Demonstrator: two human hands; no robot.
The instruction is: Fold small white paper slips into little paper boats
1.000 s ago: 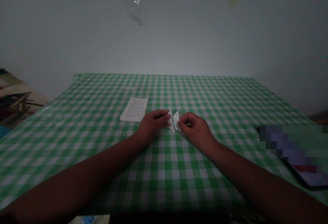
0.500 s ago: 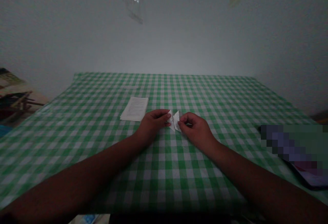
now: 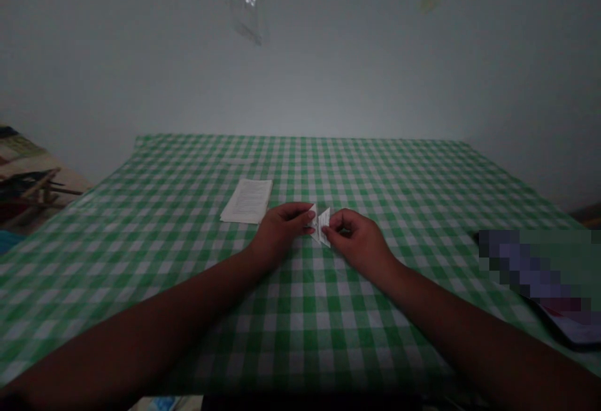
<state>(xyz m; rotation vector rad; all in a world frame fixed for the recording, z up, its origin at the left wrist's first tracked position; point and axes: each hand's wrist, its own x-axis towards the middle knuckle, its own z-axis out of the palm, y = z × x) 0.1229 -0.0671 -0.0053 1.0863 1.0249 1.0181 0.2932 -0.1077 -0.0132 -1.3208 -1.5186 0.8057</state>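
A small folded piece of white printed paper [image 3: 320, 225] sits between my two hands, just above the green-and-white checked tablecloth [image 3: 300, 311]. My left hand [image 3: 280, 230] pinches its left flap with thumb and fingers closed. My right hand [image 3: 355, 240] pinches the right flap the same way. The two flaps stand up close together in a narrow V. Both wrists rest on the cloth.
A flat stack of white printed sheets [image 3: 246, 200] lies on the cloth just left of my left hand. A phone or tablet [image 3: 563, 317] lies at the right edge of the table. A plain wall rises behind the table's far edge.
My hands have drawn slightly closer together, bringing the two paper flaps nearer to each other. Nothing else has moved.
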